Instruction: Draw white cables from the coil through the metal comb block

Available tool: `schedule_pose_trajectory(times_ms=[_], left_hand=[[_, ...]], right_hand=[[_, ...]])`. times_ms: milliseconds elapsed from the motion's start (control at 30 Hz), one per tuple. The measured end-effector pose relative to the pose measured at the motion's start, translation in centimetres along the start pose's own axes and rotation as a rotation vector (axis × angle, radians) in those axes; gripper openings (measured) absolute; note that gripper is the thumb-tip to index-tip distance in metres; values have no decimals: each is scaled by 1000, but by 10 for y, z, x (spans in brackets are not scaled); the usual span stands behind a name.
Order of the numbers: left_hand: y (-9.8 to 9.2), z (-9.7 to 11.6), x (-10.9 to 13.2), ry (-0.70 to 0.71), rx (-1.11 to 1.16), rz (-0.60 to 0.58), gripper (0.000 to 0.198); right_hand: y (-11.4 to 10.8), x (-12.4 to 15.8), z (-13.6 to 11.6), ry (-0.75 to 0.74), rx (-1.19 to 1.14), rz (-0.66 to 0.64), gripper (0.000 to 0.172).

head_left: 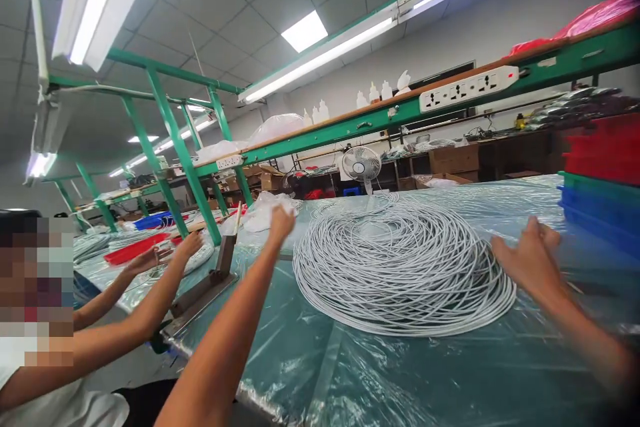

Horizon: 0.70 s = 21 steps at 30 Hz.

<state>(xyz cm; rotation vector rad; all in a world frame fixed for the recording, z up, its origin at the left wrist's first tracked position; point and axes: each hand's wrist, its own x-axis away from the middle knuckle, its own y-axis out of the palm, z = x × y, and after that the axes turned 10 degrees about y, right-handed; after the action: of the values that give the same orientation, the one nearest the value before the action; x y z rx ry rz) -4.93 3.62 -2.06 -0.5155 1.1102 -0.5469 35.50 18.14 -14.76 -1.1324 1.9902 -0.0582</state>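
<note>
A large loose coil of light grey cable lies on the plastic-covered table between my two hands. My left hand is closed and raised beyond the coil's left side, near a crumpled clear plastic bag. Whatever it may pinch is too small to make out. At the coil's right edge, my right hand has its thumb apart from loosely bent fingers. No object shows in it, and the thumb is beside the outer loops; I cannot tell if it touches them.
On the left, a co-worker's hands work above another cable coil. A dark metal fixture stands at the table edge. Stacked red, green and blue bins stand at the right. A green shelf beam with a power strip runs overhead.
</note>
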Motion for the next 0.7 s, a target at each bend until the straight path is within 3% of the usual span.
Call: schedule_pose_trajectory(times_ms=[67,133,167,233,300,400,533,600,700], left_hand=[[26,35,51,231,37,-203,36],[47,56,126,442,34,-369,43],[53,58,164,669,-57,-397,49],[53,49,229,882,-135,-318,53],[36,31,267,941,-196,-214,44],[-18,6,280,764,-317,-93,39],[-91,-3,256,521,-505,108,41],[-111,-3,238,503,-571,176,49],[-117,-7,213,579,-598,174,54]], right_hand=[[0,24,5,-39,-66,8,65],[1,54,9,-198,-146,-48,51],[2,67,11,-288,-171,-95,46],[7,89,10,-391,-203,-176,43],[11,103,5,-421,-233,-233,42],[16,116,-3,-482,-265,-324,42],[21,126,-4,-558,-286,-452,41],[23,128,-2,-571,-282,-470,41],[21,127,-2,-570,-277,-462,39]])
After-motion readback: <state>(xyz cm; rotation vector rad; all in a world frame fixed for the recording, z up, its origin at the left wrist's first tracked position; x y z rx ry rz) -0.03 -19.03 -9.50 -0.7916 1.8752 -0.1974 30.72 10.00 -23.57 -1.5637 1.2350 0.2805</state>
